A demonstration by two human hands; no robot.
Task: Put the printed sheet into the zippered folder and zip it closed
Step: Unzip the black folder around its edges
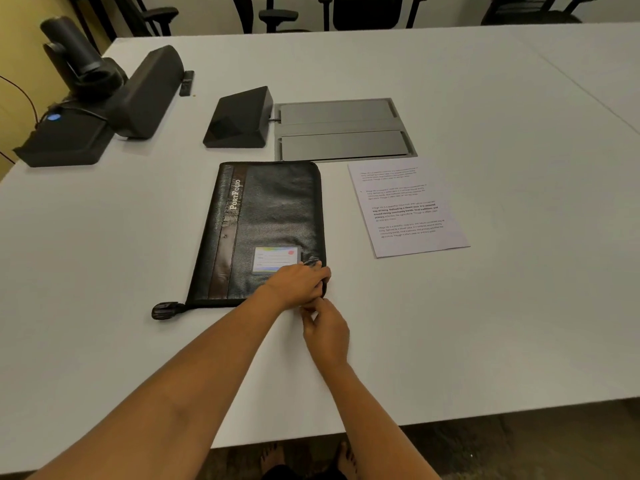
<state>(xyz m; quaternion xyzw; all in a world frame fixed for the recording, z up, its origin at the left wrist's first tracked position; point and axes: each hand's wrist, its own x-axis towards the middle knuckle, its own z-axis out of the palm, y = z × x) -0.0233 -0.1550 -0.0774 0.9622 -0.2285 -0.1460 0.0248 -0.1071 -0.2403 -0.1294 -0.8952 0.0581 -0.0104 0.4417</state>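
Observation:
A black zippered folder (270, 216) marked "Portfolio" lies closed on the white table (485, 323), with a card pocket near its front right corner. My left hand (298, 284) rests on that corner, fingers curled over the edge. Just below it, my right hand (325, 329) has its fingertips pinched at the folder's front right corner; the zipper pull itself is hidden under the fingers. The printed sheet (407, 207) lies flat on the table to the right of the folder, apart from it. A black strap tab (166, 310) sticks out at the folder's front left corner.
A black wedge-shaped device (239, 119) and a grey flush panel (343, 129) sit behind the folder. More black equipment with a blue light (86, 109) stands at the far left. Office chairs (363, 12) line the far edge.

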